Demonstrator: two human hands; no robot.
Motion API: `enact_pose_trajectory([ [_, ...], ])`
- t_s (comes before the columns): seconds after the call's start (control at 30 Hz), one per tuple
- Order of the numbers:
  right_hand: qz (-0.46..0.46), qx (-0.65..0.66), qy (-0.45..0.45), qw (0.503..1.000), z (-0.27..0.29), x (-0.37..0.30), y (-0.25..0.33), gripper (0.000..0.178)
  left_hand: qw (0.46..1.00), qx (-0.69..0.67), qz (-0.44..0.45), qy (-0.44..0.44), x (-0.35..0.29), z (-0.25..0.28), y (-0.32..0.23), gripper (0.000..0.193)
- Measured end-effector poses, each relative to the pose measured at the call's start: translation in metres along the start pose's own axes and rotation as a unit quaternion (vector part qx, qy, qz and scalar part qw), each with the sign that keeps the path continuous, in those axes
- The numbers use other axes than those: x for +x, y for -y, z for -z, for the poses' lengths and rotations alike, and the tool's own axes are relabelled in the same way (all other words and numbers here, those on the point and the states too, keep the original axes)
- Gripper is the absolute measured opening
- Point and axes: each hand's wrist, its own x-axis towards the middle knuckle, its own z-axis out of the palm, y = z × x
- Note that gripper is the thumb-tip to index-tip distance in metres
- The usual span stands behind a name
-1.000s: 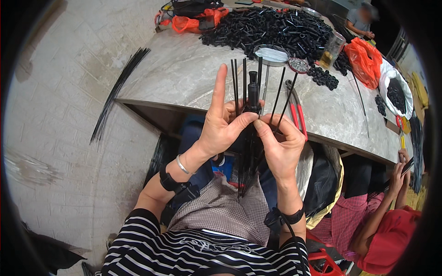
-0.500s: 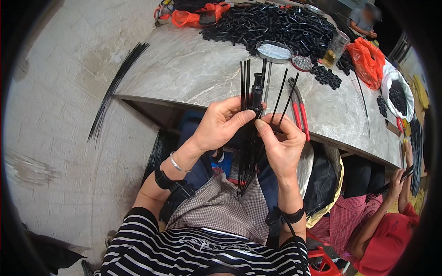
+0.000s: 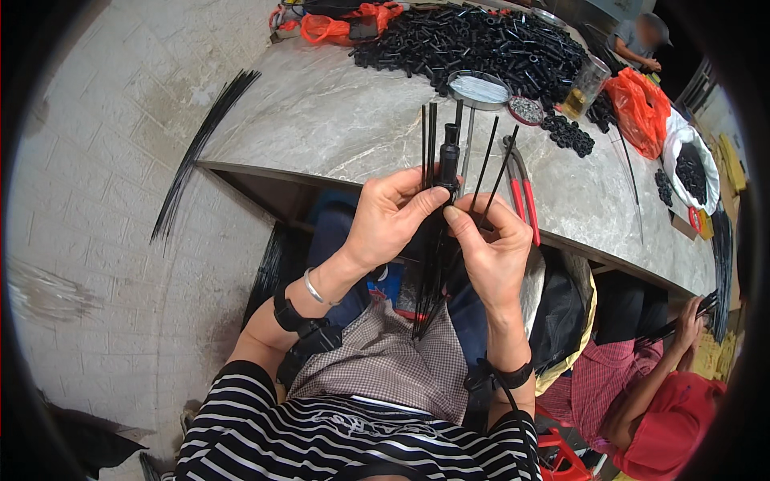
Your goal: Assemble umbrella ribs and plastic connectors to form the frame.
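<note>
My left hand [image 3: 389,218] pinches an upright black tubular fitting [image 3: 450,164] between thumb and fingers, just beyond the table's front edge. Thin black rods [image 3: 428,136] stand up beside the fitting, along the left fingers. Close by on the right, my right hand [image 3: 491,252] is closed, its thumb and forefinger meeting at the fitting's lower end. Two more black rods [image 3: 487,160] slant up out of the right fingers. Below both hands, a bunch of black rods [image 3: 427,301] hangs over my checked apron [image 3: 377,353]. The fingers hide where rods and fitting meet.
Red-handled pliers [image 3: 525,196] and a thin metal rod [image 3: 466,152] lie on the grey table [image 3: 321,120]. Behind are a heap of black tubes [image 3: 481,48], a round dish [image 3: 479,90] and a glass [image 3: 584,84]. A co-worker in red [image 3: 666,417] sits at right.
Both my hands stay nearly in place, while the rods beside the fitting have shifted slightly. At right, the co-worker's raised arm has come down from the table edge.
</note>
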Motion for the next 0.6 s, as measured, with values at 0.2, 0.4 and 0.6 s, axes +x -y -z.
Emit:
enact_pose_trajectory([
  [0.2, -0.004, 0.005, 0.006, 1.000, 0.0013, -0.0011, 0.0008, 0.009, 1.000, 0.004, 0.002, 0.002, -0.0040, -0.0004, -0.0040, 0.026],
  [0.4, -0.018, 0.054, 0.030, 0.998, 0.0023, -0.0020, -0.0018, 0.009, 1.000, -0.006, -0.016, -0.021, -0.0076, -0.0022, -0.0038, 0.024],
  [0.6, -0.006, 0.064, 0.035, 0.997, 0.0017, -0.0033, -0.0021, 0.009, 1.000, -0.009, -0.015, -0.020, -0.0103, -0.0037, -0.0048, 0.024],
])
